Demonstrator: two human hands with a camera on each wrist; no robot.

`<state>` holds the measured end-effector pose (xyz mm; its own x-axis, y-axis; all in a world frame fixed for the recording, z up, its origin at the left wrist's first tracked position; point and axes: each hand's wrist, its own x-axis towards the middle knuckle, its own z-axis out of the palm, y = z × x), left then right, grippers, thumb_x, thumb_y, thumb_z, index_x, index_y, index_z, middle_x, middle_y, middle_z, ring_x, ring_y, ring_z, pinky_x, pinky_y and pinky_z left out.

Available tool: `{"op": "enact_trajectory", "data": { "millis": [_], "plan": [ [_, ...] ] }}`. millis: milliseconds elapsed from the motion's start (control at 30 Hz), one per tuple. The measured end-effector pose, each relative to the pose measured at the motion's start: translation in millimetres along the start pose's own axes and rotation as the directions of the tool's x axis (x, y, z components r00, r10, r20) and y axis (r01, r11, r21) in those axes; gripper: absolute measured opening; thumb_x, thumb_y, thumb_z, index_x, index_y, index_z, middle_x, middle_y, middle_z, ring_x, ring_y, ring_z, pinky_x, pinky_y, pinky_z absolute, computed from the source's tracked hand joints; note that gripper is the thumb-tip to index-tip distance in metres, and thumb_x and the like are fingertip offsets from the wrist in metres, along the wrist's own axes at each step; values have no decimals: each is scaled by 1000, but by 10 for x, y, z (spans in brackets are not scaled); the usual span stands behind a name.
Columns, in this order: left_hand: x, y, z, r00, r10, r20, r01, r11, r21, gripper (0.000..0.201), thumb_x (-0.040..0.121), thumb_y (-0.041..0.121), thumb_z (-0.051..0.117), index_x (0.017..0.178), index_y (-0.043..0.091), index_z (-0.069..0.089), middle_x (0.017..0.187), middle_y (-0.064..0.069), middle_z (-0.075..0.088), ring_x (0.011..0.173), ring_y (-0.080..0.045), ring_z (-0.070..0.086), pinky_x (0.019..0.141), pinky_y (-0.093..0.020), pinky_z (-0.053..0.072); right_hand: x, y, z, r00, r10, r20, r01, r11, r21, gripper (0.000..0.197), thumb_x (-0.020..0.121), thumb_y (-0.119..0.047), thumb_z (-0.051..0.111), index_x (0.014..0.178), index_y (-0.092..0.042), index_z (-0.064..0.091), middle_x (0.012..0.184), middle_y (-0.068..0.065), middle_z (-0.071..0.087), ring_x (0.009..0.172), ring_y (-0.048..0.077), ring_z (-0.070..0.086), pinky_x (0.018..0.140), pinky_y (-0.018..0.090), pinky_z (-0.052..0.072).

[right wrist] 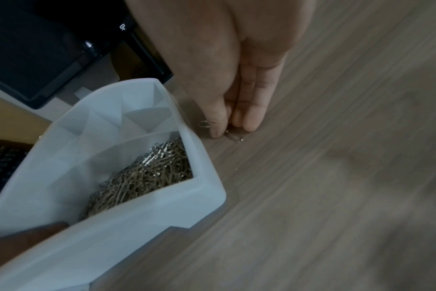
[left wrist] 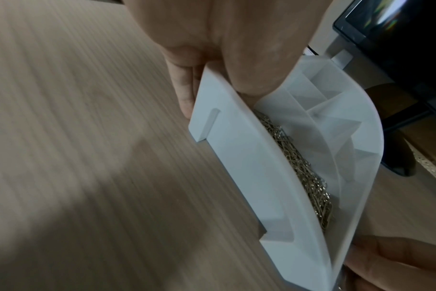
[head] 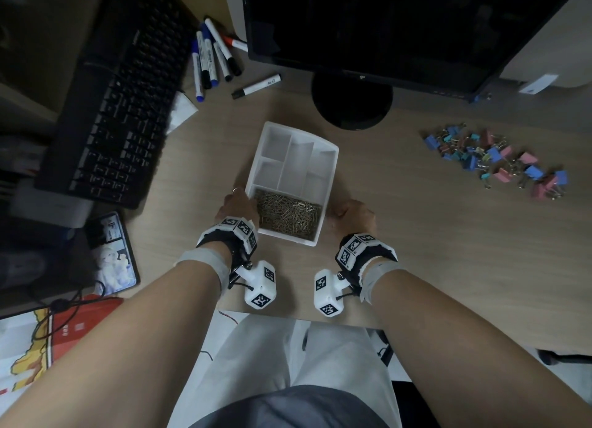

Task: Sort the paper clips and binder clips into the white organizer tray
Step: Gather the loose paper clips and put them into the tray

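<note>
The left hand [left wrist: 227, 49] grips the corner of the white tray [left wrist: 239, 149], thumb inside, over the paper clips [left wrist: 304, 167] on the wooden desk [left wrist: 75, 137].

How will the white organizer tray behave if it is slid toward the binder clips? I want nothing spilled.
The white organizer tray looks like stiff plastic, so it should slide without flexing. The paper clips fill only its near compartment, so that end is probably heavier and may drag. Its low, wide shape makes tipping unlikely; the left hand steadies one corner.
</note>
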<state>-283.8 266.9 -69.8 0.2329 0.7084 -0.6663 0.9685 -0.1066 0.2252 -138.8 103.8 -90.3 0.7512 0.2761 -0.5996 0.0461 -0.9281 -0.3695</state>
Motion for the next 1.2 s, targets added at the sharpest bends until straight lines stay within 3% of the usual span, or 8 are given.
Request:
{"op": "enact_trajectory", "data": {
  "millis": [133,367,567,667,767,900,1000,1200],
  "plan": [
    [14,-4,10,1000,0,-6,0,1000,-16,38,100,30,43,132,10,36,130,-16,52,116,-39,54,98,-52,45,-5,39,-2,999,-46,-8,45,994,-98,31,93,-42,65,105,-14,72,100,11,72,94,31,69,80,38,58],
    [15,-3,16,1000,-3,-20,2,1000,-14,38,99,29,43,131,9,38,129,-17,53,115,-40,54,97,-54,45,-46,109,-187,997,-34,-74,29,997,-66,30,91,-44,65,101,-17,72,96,8,74,92,31,70,78,35,57],
    [6,20,11,1000,-26,-13,26,1000,-1,39,100,28,43,132,7,38,131,-19,51,117,-42,53,97,-54,45,-169,22,-278,981,-168,101,131,945,299,5,74,-37,75,76,-34,78,69,-7,75,69,11,72,77,32,60],
    [0,34,1,999,-47,-1,47,999,-9,41,100,29,43,133,6,37,131,-20,51,118,-42,52,97,-55,44,-293,-129,-326,920,-290,262,144,875,461,19,74,-19,86,92,-23,82,79,0,78,68,14,71,72,31,62],
    [-12,49,-6,999,-42,-3,42,999,-8,38,101,31,41,128,6,39,129,-20,51,117,-42,53,96,-53,45,-307,-184,-351,919,-300,257,145,862,486,15,78,-18,83,93,-17,81,79,3,78,64,15,68,65,26,59],
    [-8,41,4,999,-38,-13,38,999,-2,38,101,32,40,129,7,39,129,-19,52,117,-41,53,96,-51,45,-97,106,-302,990,-138,7,135,978,159,28,75,-25,76,102,-29,73,98,-5,74,95,19,68,87,39,57],
    [-3,31,15,999,-35,-36,35,999,5,35,100,31,40,126,7,41,129,-18,53,117,-40,53,96,-49,45,-47,265,-281,994,-106,41,108,992,-70,63,70,-25,82,127,-29,56,127,2,50,120,25,45,98,38,46],
    [-11,36,-1,999,-30,-36,30,1000,-7,35,100,31,41,126,8,41,128,-17,54,115,-39,55,94,-49,46,-8,172,-91,974,-212,80,224,959,-176,62,64,-48,71,120,-25,59,124,3,51,122,27,44,92,35,38]
  ]
}}
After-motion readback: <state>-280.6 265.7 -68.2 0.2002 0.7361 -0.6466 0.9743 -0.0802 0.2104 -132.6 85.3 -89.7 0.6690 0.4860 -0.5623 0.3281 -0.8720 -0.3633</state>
